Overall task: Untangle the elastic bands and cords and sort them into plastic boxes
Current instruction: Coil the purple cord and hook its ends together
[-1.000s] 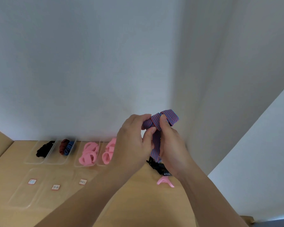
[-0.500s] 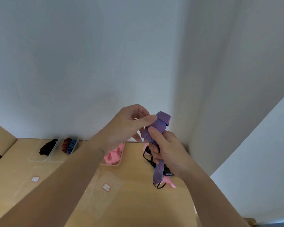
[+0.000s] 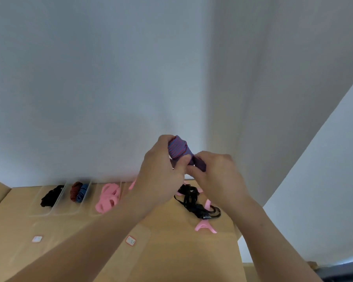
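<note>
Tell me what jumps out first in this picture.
The left hand and right hand, raised mid-frame against a white wall, grip a bundled purple band. Below on the table, black cords tangle with pink bands at right; clear boxes at left hold sorted bands.

The striped band, blue-purple with thin red lines, is bunched into a tight roll held above the tabletop. The left hand grips its upper part and the right hand pinches its lower end. Beneath them a tangle of black cords lies on the tabletop, with pink loops mixed in and beside it. At the back left, clear boxes stand side by side. One holds a black band, the next a red band and a blue band, and the next a heap of pink bands.
</note>
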Action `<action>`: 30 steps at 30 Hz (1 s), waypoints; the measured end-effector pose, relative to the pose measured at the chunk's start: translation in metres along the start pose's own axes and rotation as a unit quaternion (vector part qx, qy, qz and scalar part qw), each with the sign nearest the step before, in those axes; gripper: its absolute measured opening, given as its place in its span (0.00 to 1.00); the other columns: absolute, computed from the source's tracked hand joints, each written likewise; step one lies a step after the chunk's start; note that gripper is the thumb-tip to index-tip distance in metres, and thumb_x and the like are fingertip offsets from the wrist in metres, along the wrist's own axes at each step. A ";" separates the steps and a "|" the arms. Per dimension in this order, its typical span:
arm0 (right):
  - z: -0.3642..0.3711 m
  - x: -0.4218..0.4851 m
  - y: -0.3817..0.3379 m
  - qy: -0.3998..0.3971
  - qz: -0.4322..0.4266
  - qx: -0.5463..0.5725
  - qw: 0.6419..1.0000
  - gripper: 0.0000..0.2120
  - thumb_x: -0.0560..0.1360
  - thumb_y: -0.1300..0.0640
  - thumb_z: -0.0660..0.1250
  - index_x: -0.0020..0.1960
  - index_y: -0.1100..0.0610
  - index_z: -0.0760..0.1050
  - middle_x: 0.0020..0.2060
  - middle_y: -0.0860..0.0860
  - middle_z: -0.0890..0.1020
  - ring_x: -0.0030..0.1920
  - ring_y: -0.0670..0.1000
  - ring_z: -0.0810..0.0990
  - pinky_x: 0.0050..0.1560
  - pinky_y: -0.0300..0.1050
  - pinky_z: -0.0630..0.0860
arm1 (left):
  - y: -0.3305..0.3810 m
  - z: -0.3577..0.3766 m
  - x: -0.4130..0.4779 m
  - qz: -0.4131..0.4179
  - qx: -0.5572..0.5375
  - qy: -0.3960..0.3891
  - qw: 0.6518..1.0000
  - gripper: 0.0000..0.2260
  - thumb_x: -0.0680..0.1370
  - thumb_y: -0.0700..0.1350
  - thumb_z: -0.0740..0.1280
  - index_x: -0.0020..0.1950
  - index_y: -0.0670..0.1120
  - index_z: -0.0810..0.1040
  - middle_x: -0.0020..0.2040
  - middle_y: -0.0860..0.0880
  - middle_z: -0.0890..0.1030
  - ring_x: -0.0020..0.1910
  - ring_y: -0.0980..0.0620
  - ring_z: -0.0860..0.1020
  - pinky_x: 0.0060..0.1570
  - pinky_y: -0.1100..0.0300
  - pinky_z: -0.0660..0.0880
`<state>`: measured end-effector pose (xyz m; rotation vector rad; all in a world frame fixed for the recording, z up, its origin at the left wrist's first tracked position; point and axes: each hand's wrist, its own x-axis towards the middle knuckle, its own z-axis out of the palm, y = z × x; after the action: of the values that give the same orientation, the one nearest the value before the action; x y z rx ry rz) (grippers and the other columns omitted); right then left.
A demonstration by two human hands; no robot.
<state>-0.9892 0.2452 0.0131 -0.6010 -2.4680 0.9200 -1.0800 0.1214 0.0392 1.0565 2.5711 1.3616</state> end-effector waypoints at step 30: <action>0.037 -0.022 -0.007 -0.039 -0.068 -0.117 0.990 0.06 0.79 0.53 0.63 0.47 0.55 0.75 0.45 0.49 0.70 0.48 0.56 0.72 0.38 0.47 0.65 | 0.038 -0.019 -0.044 -0.210 -0.464 -0.017 0.860 0.19 0.73 0.52 0.68 0.57 0.39 0.81 0.46 0.45 0.83 0.42 0.51 0.79 0.48 0.53 0.71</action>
<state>-0.9930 0.2103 -0.0124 -0.4707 -2.6728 0.6173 -1.0322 0.0961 0.0677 0.3096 1.5566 2.0145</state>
